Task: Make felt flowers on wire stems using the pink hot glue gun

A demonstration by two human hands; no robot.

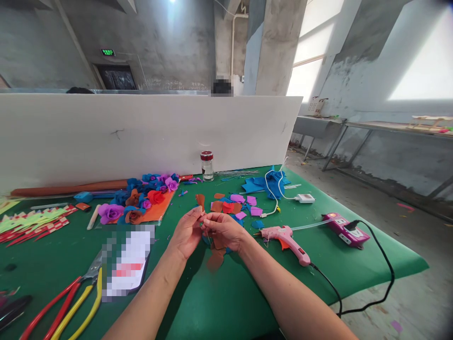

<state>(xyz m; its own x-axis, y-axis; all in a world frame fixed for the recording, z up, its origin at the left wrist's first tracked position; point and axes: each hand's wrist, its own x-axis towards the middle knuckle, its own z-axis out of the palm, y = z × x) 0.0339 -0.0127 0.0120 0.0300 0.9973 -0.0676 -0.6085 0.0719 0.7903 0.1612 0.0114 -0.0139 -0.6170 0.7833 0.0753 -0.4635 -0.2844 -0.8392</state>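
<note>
Brown piece point(200, 200) just above left grip point(187, 232), right grip point(225, 230) alongside

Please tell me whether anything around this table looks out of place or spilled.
A pink strip and a purple scrap lie on the floor, right of the table; they look dropped. I see no spill.

Craft workshop — glue gun point(286, 239), pliers point(92, 273), bare concrete walls point(170, 47)
</note>
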